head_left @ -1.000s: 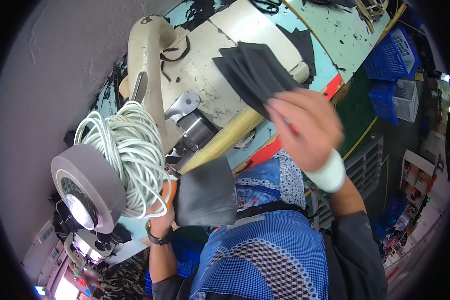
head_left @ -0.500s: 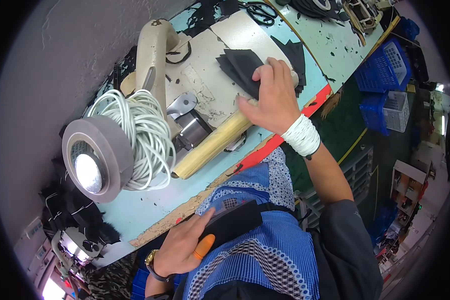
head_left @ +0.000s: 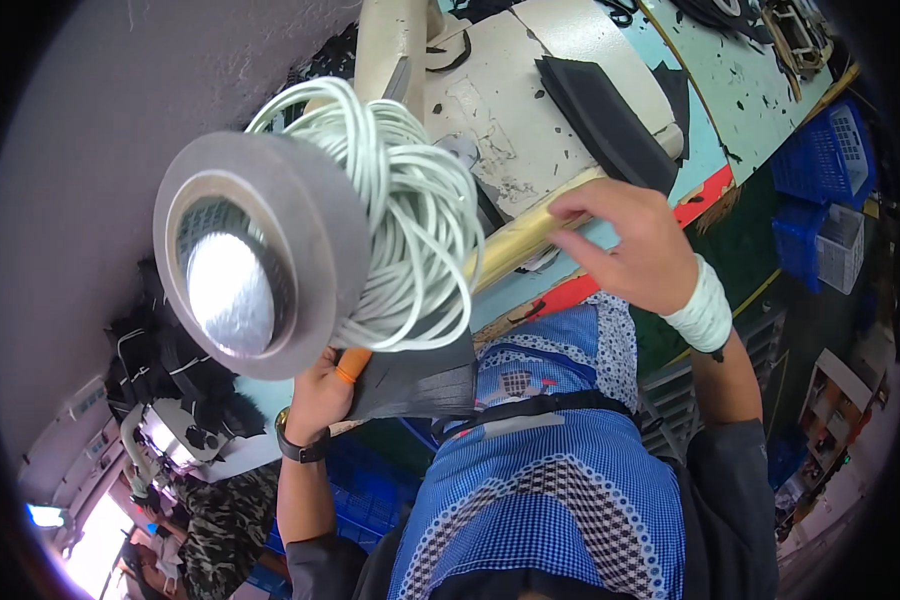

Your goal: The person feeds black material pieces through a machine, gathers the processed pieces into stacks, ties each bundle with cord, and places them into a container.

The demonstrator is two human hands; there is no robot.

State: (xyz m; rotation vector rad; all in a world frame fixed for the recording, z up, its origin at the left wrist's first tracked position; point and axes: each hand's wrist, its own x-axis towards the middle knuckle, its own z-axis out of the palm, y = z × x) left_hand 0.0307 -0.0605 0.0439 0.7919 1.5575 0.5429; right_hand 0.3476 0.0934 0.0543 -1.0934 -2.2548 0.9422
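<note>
My left hand (head_left: 322, 398), with an orange cover on one finger, grips a stack of dark fabric pieces (head_left: 420, 382) above the front of the table. The tape roll and cord coil hide part of that hand. My right hand (head_left: 638, 242) hovers beside a pale yellow wooden bar (head_left: 530, 240) along the machine's front edge. Its thumb and forefinger are apart, with nothing visible between them. White cord (head_left: 703, 312) is wound around that wrist. Just beyond it, another stack of dark fabric pieces (head_left: 605, 122) lies on the cream sewing machine bed (head_left: 495, 100).
A large grey tape roll (head_left: 315, 225) and a coil of white cord (head_left: 410, 220) block the left middle. The machine's arm (head_left: 392, 50) rises behind them. Blue baskets (head_left: 820, 160) stand at the right. Another person in camouflage clothing (head_left: 225, 525) is at the lower left.
The view has shifted, bringing the tape roll and cord closer. My right hand has drawn back from the fabric on the machine bed. My left hand has moved behind the roll with its stack.
</note>
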